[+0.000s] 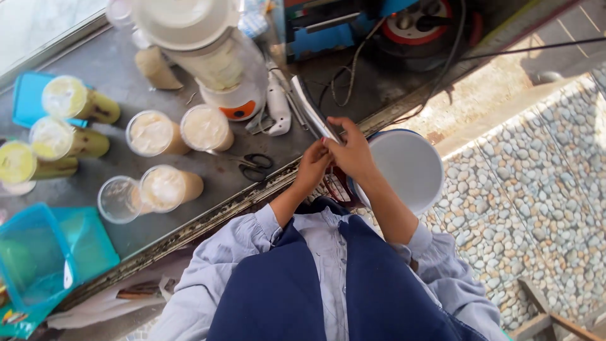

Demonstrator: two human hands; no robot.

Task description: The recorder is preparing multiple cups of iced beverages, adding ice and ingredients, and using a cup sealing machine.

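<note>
The grey counter [126, 104] carries the blender [214, 57]. Beyond its near edge, right of the blender, a white bucket [410, 167] sits low, perhaps to catch waste. Sealed cups [151, 132] cluster left of the blender; scissors [255, 165] lie below it. Both hands meet over the counter edge: the right hand [353, 151] pinches a shiny flat strip [309, 110], possibly film, and the left hand [312, 169] clenches its lower end, hidden.

The person wears a pale blue-grey shirt with gathered sleeves [252, 230] pushed up the forearms, and a dark navy apron [284, 284] over the chest.
</note>
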